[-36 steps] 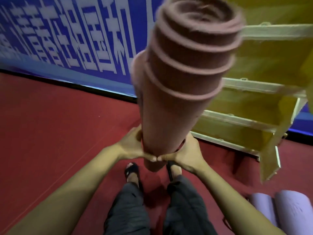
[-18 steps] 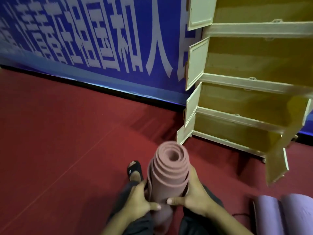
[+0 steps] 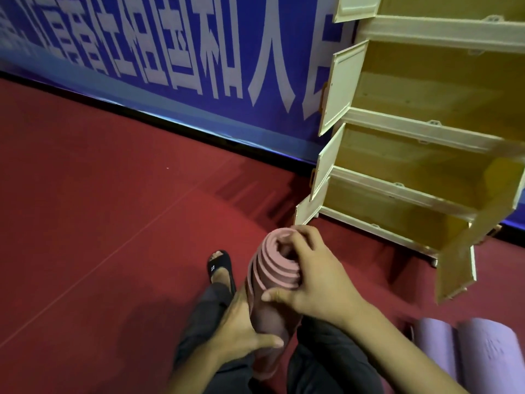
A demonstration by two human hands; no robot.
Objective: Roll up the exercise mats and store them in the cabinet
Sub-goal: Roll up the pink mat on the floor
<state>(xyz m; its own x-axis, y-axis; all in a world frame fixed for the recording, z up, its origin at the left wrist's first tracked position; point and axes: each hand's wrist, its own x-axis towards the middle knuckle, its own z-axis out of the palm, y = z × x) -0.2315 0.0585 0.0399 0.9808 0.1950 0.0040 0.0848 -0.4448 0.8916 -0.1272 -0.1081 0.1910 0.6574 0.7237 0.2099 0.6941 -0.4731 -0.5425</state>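
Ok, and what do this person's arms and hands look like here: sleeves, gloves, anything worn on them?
Both forearms are bare, with no sleeve in view. The left hand and right hand wear no gloves, and no rings, watch or wristband show. Lower down, the person wears dark trousers and a black open-toed sandal.

Pink mat, purple mats, open cabinet

The rolled pink mat (image 3: pixel 272 280) stands upright between both hands. Two rolled purple mats (image 3: pixel 466 351) lie right of the right hand (image 3: pixel 315 282). The cabinet (image 3: pixel 420 143) stands open beyond it.
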